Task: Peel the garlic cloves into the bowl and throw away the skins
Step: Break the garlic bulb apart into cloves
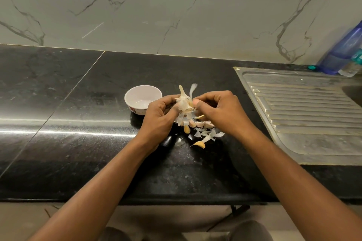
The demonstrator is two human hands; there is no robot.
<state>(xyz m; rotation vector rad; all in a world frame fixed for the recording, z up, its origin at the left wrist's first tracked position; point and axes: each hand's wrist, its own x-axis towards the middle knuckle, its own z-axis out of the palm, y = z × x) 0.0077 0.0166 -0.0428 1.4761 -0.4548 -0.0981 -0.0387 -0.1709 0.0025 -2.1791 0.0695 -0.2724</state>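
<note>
Both hands, left [159,117] and right [220,112], grip a garlic bulb [184,101] above a black tabletop [78,103] strewn with skins [207,135], beside a white bowl [143,97].

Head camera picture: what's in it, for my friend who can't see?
A left hand and right hand pull papery skin off a garlic bulb over a black counter. Loose cloves and skin scraps lie beneath; a white bowl sits left.

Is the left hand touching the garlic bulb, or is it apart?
Touching. The head view shows the left hand gripping the garlic bulb, its fingers curled round the papery skins.
</note>
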